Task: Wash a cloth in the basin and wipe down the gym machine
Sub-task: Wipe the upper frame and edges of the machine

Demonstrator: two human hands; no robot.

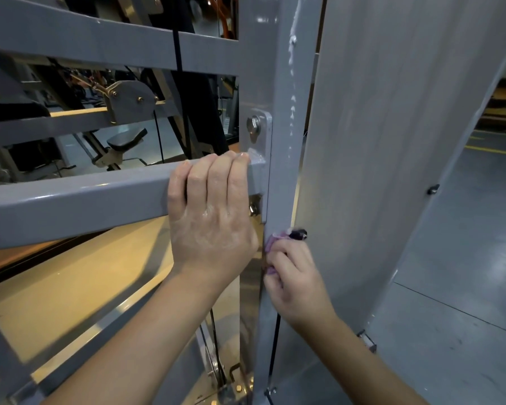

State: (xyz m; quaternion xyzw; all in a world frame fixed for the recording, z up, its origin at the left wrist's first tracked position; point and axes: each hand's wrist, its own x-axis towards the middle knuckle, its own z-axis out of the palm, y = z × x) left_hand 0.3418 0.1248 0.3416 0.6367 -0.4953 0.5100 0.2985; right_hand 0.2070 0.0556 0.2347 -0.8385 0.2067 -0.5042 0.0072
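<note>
1. Gym floor, grey polished concrete with yellow lines far right; other machines sit dim in the far left background behind the frame.

2. Left hand: fingers curl over the top of the horizontal grey crossbar, palm flat against its near face, right beside the joint with the upright. Skin looks wet. My read: it grips the bar as a brace, steadying the body while the other hand works.

3. Right hand: fingers clenched around a bunched purple cloth, pressing it against the near edge of the grey upright post, just below the crossbar joint. Only a small fold of cloth shows above the knuckles; the rest is hidden in the fist. Bunching likely gives firm pressure on a narrow edge.

4. A small dark object sits just beyond the cloth; cannot tell whether it is held or part of the machine.

5. White suds trail down the post's right edge above the cloth, so the cloth seems soapy and this post is mid-wipe, upper part already lathered.

6. Right of the post: a pale grey panel, streaky. Bolt on the bracket above the left fingers.

7. Basin not in view. Judgement: washing done, wiping under way, lower post left.
</note>
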